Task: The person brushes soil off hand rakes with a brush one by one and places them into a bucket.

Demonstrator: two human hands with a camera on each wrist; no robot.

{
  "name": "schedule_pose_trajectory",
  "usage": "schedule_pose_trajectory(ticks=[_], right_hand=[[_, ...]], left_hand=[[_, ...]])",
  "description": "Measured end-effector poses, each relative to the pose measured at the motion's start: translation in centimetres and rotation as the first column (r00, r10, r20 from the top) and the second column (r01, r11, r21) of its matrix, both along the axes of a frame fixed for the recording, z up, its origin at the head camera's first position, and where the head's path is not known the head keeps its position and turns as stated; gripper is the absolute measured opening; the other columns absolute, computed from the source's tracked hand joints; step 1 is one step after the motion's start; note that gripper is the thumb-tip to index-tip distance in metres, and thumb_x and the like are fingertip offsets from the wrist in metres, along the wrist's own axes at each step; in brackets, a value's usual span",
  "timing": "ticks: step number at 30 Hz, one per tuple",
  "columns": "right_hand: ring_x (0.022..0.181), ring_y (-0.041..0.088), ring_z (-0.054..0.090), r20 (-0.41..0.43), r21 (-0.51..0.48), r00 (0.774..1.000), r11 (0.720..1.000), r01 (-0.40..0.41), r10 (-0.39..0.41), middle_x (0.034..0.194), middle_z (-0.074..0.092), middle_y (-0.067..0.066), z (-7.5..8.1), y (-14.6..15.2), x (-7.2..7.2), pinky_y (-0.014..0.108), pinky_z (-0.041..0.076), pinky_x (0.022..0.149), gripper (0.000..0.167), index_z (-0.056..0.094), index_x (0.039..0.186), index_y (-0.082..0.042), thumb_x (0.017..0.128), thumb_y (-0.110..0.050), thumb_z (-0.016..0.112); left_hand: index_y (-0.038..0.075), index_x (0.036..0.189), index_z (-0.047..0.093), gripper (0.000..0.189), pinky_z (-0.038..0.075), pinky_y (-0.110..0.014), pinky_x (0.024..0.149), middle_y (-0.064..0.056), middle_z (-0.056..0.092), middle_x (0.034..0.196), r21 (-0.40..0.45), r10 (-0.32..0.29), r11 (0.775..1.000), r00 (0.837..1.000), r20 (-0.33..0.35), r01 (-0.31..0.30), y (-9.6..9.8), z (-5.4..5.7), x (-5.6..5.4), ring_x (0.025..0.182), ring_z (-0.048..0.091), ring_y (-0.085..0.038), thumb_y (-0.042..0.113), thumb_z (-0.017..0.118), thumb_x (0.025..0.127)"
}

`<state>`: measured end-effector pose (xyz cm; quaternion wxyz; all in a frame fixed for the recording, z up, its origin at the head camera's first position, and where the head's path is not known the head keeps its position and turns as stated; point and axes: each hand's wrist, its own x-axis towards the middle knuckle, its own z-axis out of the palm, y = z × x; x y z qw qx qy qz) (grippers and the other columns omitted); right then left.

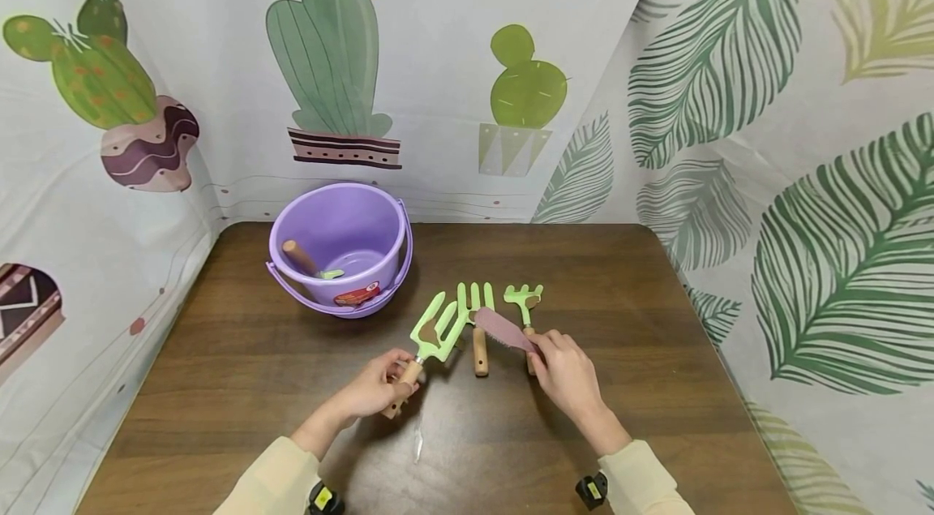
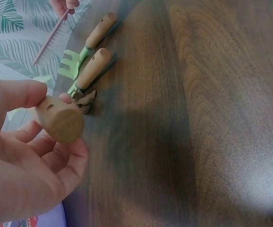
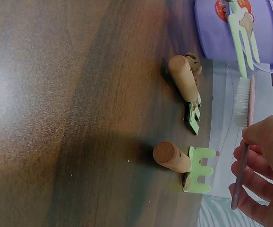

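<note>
My left hand (image 1: 372, 387) holds a green garden fork (image 1: 443, 349) by its wooden handle, tines pointing up and away; a brown patch clings to its head. My right hand (image 1: 571, 373) pinches a pink brush (image 1: 500, 328) by its thin handle, its white bristles (image 3: 241, 99) visible in the right wrist view. The brush head is near the raised fork's tines, apart from them in that view. Beneath lie two small green rakes with wooden handles, a middle one (image 1: 480, 353) and a right one (image 1: 524, 302), both with brown patches.
A purple bucket (image 1: 350, 215) stands at the table's back left, with a wooden-handled tool (image 1: 297, 257) inside. A brown lump (image 3: 193, 64) lies by the middle rake. Patterned cloth (image 1: 445, 77) hangs behind the brown table (image 1: 620, 296). A thin pale sliver (image 1: 418, 444) shows near the front.
</note>
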<state>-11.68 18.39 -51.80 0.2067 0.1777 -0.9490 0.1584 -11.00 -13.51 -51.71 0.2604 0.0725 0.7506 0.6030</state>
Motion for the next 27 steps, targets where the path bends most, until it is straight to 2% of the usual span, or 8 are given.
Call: schedule_pose_trajectory(ticks=[4, 9, 14, 17, 22, 27], right_hand=[[0.072, 0.019, 0.057, 0.003, 0.001, 1.000, 1.000, -0.002, 0.002, 0.082, 0.060, 0.002, -0.05, 0.02, -0.02, 0.035, 0.050, 0.059, 0.025, 0.068, 0.100, -0.008, 0.075, -0.009, 0.072], [0.072, 0.019, 0.057, 0.002, -0.001, 1.000, 1.000, 0.001, -0.001, 0.082, 0.060, 0.002, -0.04, 0.01, -0.09, 0.035, 0.050, 0.060, 0.027, 0.067, 0.101, -0.009, 0.075, -0.009, 0.072], [0.072, 0.019, 0.057, -0.004, -0.008, 1.000, 1.000, -0.001, 0.001, 0.083, 0.060, 0.002, 0.06, -0.04, -0.16, 0.035, 0.050, 0.059, 0.029, 0.068, 0.103, -0.008, 0.075, -0.009, 0.072], [0.072, 0.019, 0.056, -0.008, -0.012, 1.000, 1.000, -0.005, 0.005, 0.083, 0.061, 0.002, 0.11, -0.08, -0.19, 0.035, 0.050, 0.059, 0.029, 0.067, 0.104, -0.009, 0.075, -0.008, 0.071], [0.073, 0.020, 0.057, -0.018, -0.012, 1.000, 1.000, -0.016, 0.016, 0.084, 0.061, 0.001, 0.18, -0.21, -0.18, 0.036, 0.050, 0.060, 0.027, 0.068, 0.102, -0.009, 0.075, -0.009, 0.071], [0.074, 0.019, 0.057, -0.028, -0.001, 0.999, 0.999, -0.039, 0.039, 0.085, 0.061, 0.001, 0.29, -0.42, -0.11, 0.035, 0.050, 0.062, 0.024, 0.067, 0.099, -0.010, 0.075, -0.009, 0.071]], left_hand=[[-0.001, 0.121, 0.045, 0.043, 0.052, -0.044, 0.054, -0.018, 0.057, 0.093, -0.010, -0.004, 1.000, 1.000, -0.011, 0.004, 0.06, -0.02, -0.02, 0.063, 0.058, -0.023, 0.004, 0.060, 0.080], [-0.001, 0.122, 0.047, 0.044, 0.053, -0.044, 0.057, -0.023, 0.058, 0.096, -0.018, -0.009, 1.000, 1.000, -0.010, 0.008, 0.06, 0.09, -0.01, 0.072, 0.061, -0.028, 0.001, 0.059, 0.079], [-0.002, 0.122, 0.050, 0.045, 0.054, -0.039, 0.057, -0.016, 0.057, 0.092, -0.054, -0.020, 0.998, 0.999, -0.035, 0.018, -0.06, 0.13, 0.02, 0.075, 0.061, -0.026, -0.001, 0.059, 0.079], [-0.005, 0.123, 0.050, 0.044, 0.054, -0.037, 0.057, -0.017, 0.058, 0.090, -0.072, -0.032, 0.997, 0.998, -0.051, 0.028, -0.09, 0.19, 0.10, 0.074, 0.061, -0.026, -0.002, 0.058, 0.080], [-0.008, 0.119, 0.053, 0.038, 0.052, -0.030, 0.057, -0.017, 0.061, 0.089, -0.164, -0.057, 0.986, 0.986, -0.156, 0.030, 0.09, 0.18, 0.09, 0.075, 0.063, -0.030, -0.004, 0.057, 0.082], [-0.006, 0.113, 0.057, 0.032, 0.049, -0.026, 0.061, -0.012, 0.064, 0.087, -0.301, -0.080, 0.954, 0.954, -0.290, -0.012, 0.35, 0.20, 0.04, 0.072, 0.062, -0.019, -0.001, 0.059, 0.082]])
